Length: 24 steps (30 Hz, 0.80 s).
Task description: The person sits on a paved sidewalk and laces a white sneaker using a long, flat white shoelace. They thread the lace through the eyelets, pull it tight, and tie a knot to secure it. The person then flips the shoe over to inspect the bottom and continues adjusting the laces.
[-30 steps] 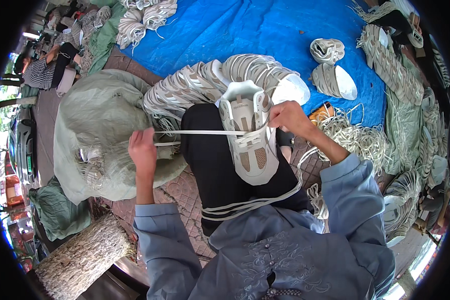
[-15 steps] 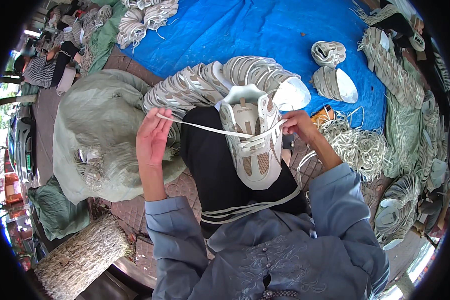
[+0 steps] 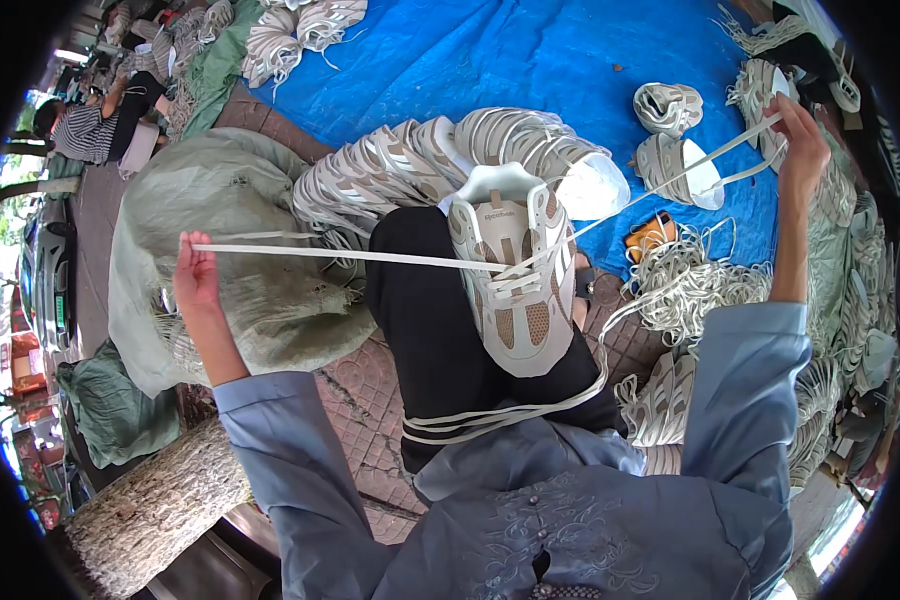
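A white and beige sneaker upper point(image 3: 523, 348) rests on my black-trousered lap, toe toward me. A white shoelace point(image 3: 370, 257) threads through its lower eyelets, the upper ones bare. My left hand point(image 3: 198, 272), fingers pinched, holds one side of the lace stretched taut out to the left, above a pale sack. Far out to the right and higher, my right hand point(image 3: 802, 145) grips the other side, pulled up past the blue sheet. Neither hand touches the upper. Several loose laces point(image 3: 500, 418) lie across my thighs.
Nested rows of uppers point(image 3: 380, 175) curve beyond my knees. On the blue sheet point(image 3: 450, 60) stand two small groups of uppers. A heap of white laces point(image 3: 700, 280) lies at right. The pale sack point(image 3: 160, 230) and a log point(image 3: 160, 510) are at left. Another person sits far left.
Both hands have moved widely apart, the left outward and the right outward and up. Each side of the lace is drawn much longer from the upper, which stays on my lap.
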Each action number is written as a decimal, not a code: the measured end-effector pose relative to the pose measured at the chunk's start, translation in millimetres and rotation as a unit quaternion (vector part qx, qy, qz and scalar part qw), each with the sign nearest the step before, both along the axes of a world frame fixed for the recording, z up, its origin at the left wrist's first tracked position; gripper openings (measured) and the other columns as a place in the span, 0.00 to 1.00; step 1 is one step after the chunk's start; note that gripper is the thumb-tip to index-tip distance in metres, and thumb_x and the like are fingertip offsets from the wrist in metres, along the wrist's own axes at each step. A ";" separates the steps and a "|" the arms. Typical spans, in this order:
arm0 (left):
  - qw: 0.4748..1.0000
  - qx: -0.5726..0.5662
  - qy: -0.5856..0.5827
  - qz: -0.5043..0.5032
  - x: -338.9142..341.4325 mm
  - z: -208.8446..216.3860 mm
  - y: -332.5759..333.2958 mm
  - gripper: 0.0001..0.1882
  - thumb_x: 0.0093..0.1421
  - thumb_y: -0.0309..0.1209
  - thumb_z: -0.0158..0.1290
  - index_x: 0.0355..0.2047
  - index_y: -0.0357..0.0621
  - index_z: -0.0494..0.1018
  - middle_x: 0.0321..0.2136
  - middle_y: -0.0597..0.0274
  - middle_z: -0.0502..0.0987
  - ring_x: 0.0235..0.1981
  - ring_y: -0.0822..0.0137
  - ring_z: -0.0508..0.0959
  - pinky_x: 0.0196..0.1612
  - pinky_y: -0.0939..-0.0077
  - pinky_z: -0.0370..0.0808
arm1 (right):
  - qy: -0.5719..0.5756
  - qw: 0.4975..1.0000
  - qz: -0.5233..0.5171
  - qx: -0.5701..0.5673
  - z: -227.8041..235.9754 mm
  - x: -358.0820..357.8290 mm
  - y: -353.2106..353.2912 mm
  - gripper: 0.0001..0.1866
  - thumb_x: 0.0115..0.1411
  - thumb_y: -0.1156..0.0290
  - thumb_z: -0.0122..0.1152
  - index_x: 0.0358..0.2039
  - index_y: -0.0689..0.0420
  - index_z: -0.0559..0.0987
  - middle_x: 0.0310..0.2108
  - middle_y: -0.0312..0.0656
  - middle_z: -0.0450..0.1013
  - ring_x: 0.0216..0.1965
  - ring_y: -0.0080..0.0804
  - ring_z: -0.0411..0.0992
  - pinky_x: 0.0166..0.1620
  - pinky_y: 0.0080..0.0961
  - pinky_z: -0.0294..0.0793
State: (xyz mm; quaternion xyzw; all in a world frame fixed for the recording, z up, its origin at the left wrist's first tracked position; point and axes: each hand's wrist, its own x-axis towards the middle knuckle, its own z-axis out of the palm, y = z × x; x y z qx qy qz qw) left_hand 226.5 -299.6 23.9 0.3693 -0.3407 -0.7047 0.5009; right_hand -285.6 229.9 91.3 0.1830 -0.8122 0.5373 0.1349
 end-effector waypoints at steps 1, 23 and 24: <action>1.000 -0.022 -0.015 0.009 30.1 0.2 -24.3 0.12 0.55 0.21 0.45 0.40 0.28 0.65 0.31 0.52 0.72 0.35 0.62 0.73 0.46 0.67 0.70 | 0.039 0.985 -0.048 0.159 1.6 -20.2 4.8 0.13 0.53 0.69 0.50 0.38 0.60 0.74 0.30 0.42 0.73 0.31 0.33 0.72 0.36 0.27 0.69; 0.882 -0.020 -0.374 0.286 339.1 -6.9 -83.9 0.10 0.54 0.24 0.45 0.32 0.27 0.69 0.21 0.59 0.68 0.22 0.71 0.68 0.22 0.79 0.67 | 0.261 0.645 -0.003 0.718 -64.5 -147.2 238.2 0.05 0.47 0.74 0.46 0.19 0.57 0.71 0.18 0.48 0.69 0.20 0.41 0.70 0.25 0.35 0.68; 0.910 -0.046 -0.336 0.240 344.1 4.6 -91.4 0.10 0.54 0.24 0.45 0.33 0.26 0.68 0.22 0.58 0.69 0.24 0.70 0.69 0.25 0.79 0.68 | 0.251 0.673 -0.051 0.694 -64.5 -149.0 241.7 0.05 0.47 0.73 0.47 0.19 0.57 0.72 0.19 0.47 0.70 0.20 0.38 0.70 0.24 0.33 0.68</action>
